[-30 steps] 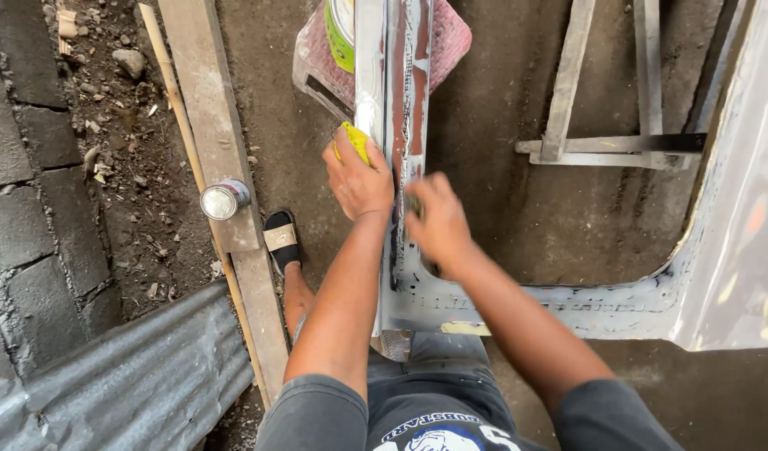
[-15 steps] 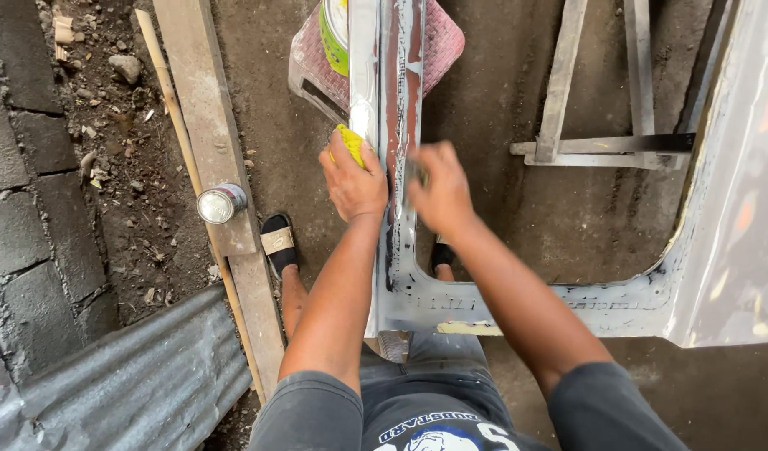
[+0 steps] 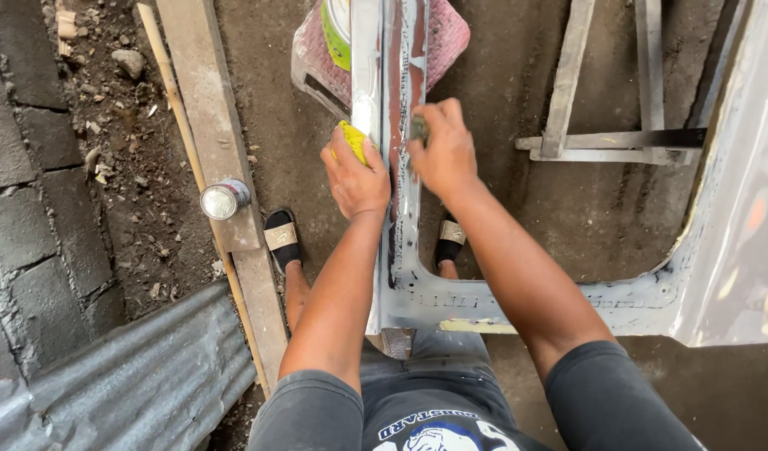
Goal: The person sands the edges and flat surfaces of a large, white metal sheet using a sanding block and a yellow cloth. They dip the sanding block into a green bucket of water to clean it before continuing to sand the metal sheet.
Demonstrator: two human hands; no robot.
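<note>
A grey, bare-metal car door frame (image 3: 405,276) lies flat in front of me, its narrow pillar running away from my body. My left hand (image 3: 354,175) presses a yellow sponge (image 3: 353,139) against the pillar's left edge. My right hand (image 3: 444,150) is closed over a small dark pad (image 3: 419,127) on the pillar's right side; most of that pad is hidden by my fingers. The far end of the pillar rests over a pink plastic basket (image 3: 446,38) holding a green-and-white container (image 3: 338,29).
A small metal can (image 3: 224,200) stands on a wooden plank (image 3: 212,142) at my left. Corrugated sheet (image 3: 125,384) lies lower left beside concrete blocks (image 3: 25,209). A metal frame stand (image 3: 618,125) is at upper right. My sandalled feet (image 3: 282,238) stand on a dirt floor.
My right hand has slid away from me along the pillar, from near the lower corner to level with my left hand. The left hand stays on the sponge.
</note>
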